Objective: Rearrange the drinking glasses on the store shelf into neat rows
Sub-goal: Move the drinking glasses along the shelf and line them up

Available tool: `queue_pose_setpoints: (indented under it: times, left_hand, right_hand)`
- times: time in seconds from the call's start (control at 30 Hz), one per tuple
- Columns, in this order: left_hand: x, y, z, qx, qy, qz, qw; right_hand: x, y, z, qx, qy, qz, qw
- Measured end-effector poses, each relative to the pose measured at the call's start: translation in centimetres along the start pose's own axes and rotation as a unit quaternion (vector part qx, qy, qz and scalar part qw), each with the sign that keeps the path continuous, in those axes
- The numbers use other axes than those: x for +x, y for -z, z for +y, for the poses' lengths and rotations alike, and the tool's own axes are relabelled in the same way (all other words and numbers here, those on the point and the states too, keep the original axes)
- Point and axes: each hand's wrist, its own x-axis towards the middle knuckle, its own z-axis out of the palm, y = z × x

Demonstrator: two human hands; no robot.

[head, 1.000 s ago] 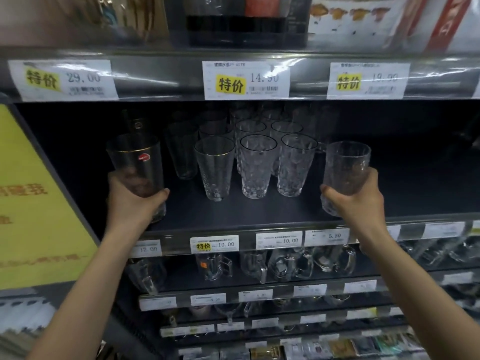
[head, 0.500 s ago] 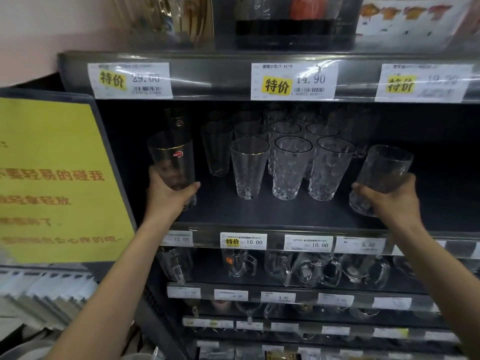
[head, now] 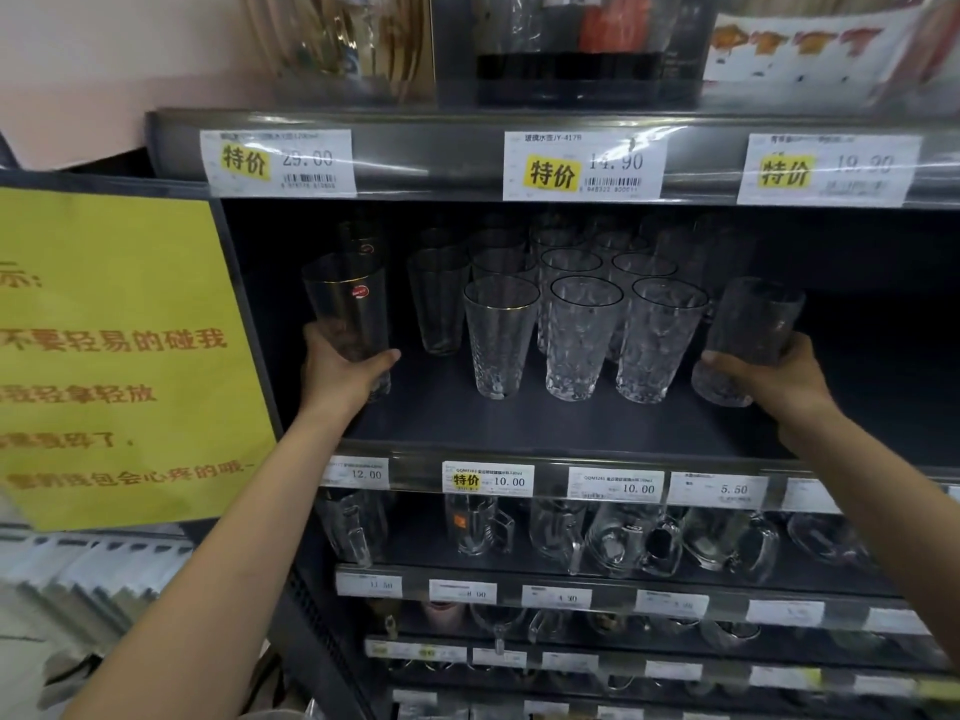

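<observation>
The left hand [head: 337,376] is raising the tall clear gold-rimmed glass [head: 345,304] with the red sticker slightly. The right hand [head: 774,376] is tilting the clear textured tumbler [head: 748,324] rim-rightward, edging it toward the front row of patterned glasses [head: 582,340].

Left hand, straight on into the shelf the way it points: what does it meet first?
Probably the dark glass right behind the gold-rimmed glass that the left hand grips; depth between them is unclear.

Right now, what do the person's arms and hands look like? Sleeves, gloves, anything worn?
Both are bare as far as the picture shows: left arm, right arm, no sleeve in view. On the left hand and right hand, no gloves, watch, bracelet or ring visible. No markings.
</observation>
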Motion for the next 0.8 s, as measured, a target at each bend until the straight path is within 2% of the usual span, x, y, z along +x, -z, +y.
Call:
queue_pose_setpoints:
  times: [0.43, 0.8]
  left_hand:
    - [1.6, -1.6, -0.5, -0.127, 0.055, -0.003, 0.99]
    - [3.1, -1.6, -0.9, -0.155, 0.047, -0.031, 0.986]
  right_hand:
    - [2.3, -2.2, 0.3, 0.025, 0.017, -0.006, 1.0]
    - [4.1, -3.4, 0.4, 0.008, 0.01, -0.034, 0.999]
